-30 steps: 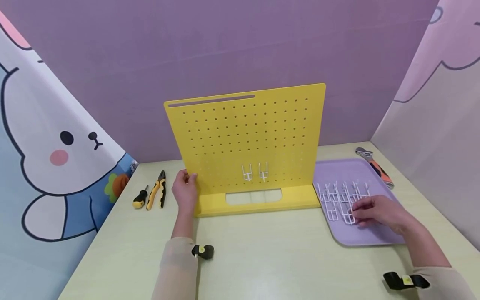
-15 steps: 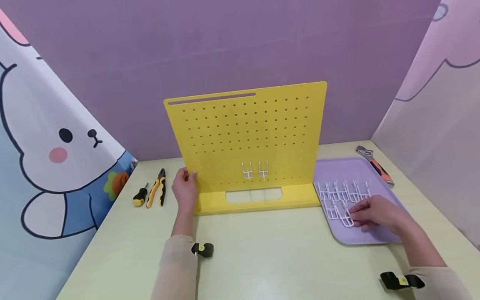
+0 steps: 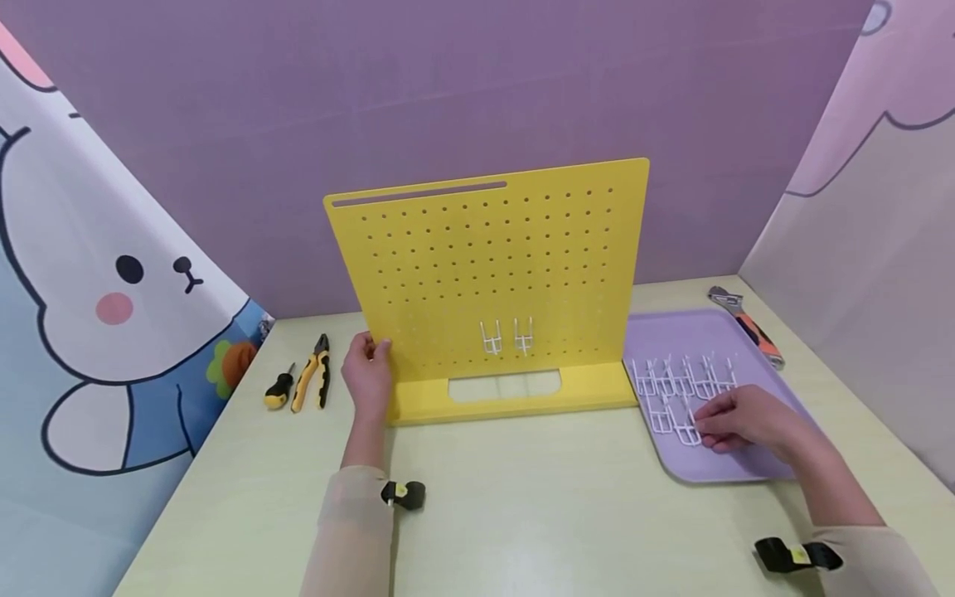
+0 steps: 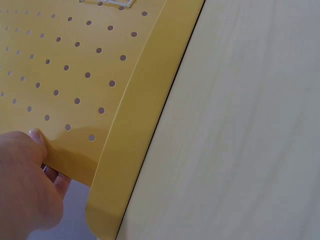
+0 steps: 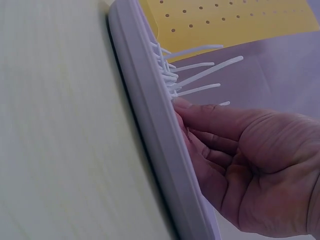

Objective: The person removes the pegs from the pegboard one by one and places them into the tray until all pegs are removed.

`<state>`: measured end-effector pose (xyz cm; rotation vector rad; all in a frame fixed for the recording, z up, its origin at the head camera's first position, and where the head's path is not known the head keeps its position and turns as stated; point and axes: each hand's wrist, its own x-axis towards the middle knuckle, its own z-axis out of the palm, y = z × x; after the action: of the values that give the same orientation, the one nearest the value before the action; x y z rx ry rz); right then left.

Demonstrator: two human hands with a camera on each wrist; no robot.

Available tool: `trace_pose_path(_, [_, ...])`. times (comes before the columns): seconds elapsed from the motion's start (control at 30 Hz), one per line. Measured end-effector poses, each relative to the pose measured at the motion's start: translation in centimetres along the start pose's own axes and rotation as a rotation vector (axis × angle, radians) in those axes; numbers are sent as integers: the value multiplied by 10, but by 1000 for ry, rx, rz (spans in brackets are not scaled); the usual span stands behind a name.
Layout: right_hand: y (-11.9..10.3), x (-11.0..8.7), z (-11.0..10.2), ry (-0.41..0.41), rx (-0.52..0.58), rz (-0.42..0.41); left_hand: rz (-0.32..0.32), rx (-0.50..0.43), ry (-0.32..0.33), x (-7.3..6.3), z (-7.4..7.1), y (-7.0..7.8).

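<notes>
My left hand (image 3: 368, 381) grips the left edge of an upright yellow pegboard (image 3: 440, 319), low down near its base. In the left wrist view its thumb lies on the front face, and the other fingers go behind the edge. Two white wire hooks, one left (image 3: 492, 344) and one right (image 3: 524, 342), hang side by side low on the board. Over the purple tray (image 3: 682, 332), my right hand (image 3: 746, 421) pinches a white wire pegboard hook (image 3: 690, 442) between thumb and fingers at its right side. The tray wall partly hides those fingertips in the right wrist view.
Several more white hooks (image 3: 666, 381) stand close together in the tray, behind the right hand. Left of the board lie a small screwdriver (image 3: 279, 391) and yellow-black pliers (image 3: 309, 377). An adjustable wrench (image 3: 748, 327) lies behind the tray's right side, near the wall.
The hook at my right fingertips has tilted and shifted slightly, now sitting straighter on the tray. The right hand moved slightly left; the left hand keeps its place on the board.
</notes>
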<state>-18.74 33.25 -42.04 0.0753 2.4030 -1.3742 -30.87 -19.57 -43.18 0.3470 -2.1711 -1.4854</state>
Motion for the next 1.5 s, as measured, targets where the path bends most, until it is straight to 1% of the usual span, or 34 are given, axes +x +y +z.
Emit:
trace_pose_path(0.23, [-4, 0, 1, 12, -40, 7, 18, -24, 5, 1, 0, 2])
trace_pose_path(0.37, [-3, -1, -3, 29, -52, -1, 31, -26, 6, 2, 0, 2])
trace_pose_path(0.57, [-8, -2, -11, 148, -94, -61, 31, -27, -2, 2, 1, 1])
trace_pose_path(0.63, [-14, -2, -12, 195, -62, -99, 29, -23, -1, 3, 1, 0])
trace_pose_path(0.7, [-21, -2, -12, 243, 9, -142, 28, -20, 3, 3, 1, 0])
trace_pose_path(0.77, [-30, -2, -12, 288, 98, -192, 28, -16, 3, 4, 0, 0])
trace_pose_path(0.83, [-39, -3, -10, 316, 215, -243, 27, -17, 2, 3, -1, 0])
trace_pose_path(0.93, [-55, -3, -7, 310, 382, -296, 16, -19, -7, 3, -2, 2])
trace_pose_path(1.0, [-66, -3, -2, 298, 453, -324, 10, -21, -12, 2, -2, 3])
trace_pose_path(1.03, [-72, -3, 0, 291, 460, -335, 8, -20, -15, 2, -2, 3])
trace_pose_path(1.1, [-83, 0, 7, 288, 414, -361, 7, -22, -18, 1, -2, 3])
trace_pose_path(1.2, [-97, 5, 19, 279, 317, -400, 11, -24, -9, -1, -2, 3])
trace_pose_path(1.27, [-106, 9, 28, 264, 273, -399, 14, -23, -8, -2, -2, 2])
trace_pose_path(1.37, [-119, 15, 42, 236, 267, -379, 12, -15, -12, -1, -1, 1])
trace_pose_path(1.43, [-125, 20, 51, 215, 283, -362, 9, -12, -22, -1, -1, 1])
trace_pose_path(1.5, [-130, 27, 62, 197, 312, -365, 5, -9, -22, -1, -3, 0])
